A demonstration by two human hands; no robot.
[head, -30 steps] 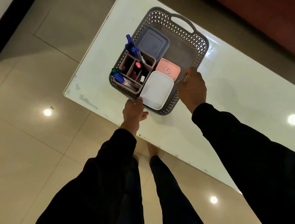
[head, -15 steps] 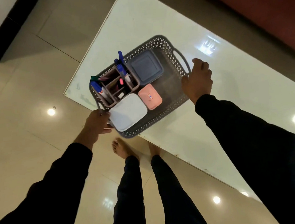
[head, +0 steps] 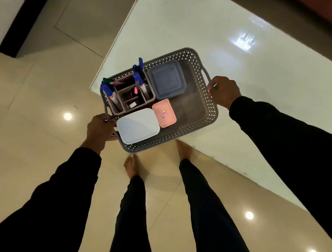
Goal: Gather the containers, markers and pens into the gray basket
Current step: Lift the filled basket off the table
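1. Two hands, both engaged. The left hand (head: 100, 131) has its fingers curled round the handle at the basket's left end; the right hand (head: 224, 92) grips the handle at the opposite end. Neither hand holds anything else.
2. One gray basket (head: 203, 111), spanning the gap between the hands. Its long axis runs hand to hand, left end nearer the person and lower in view, right end farther out. It appears lifted, partly over the corner of the table (head: 234, 41) and partly over the floor (head: 31, 120).
3. Contents, left end: one compartmented organizer (head: 131, 96) standing upright, with blue-capped markers (head: 138, 82) and pens poking out of it.
4. Contents, lidded containers: white container (head: 137, 126) nearest the left hand; pink container (head: 164, 113) just beside it; dark blue container (head: 166, 80) behind, next to the organizer.
5. Assessment: the gathering looks complete. The load sits toward the left end, so the left hand probably bears more weight; any carry turns on keeping that long axis level.
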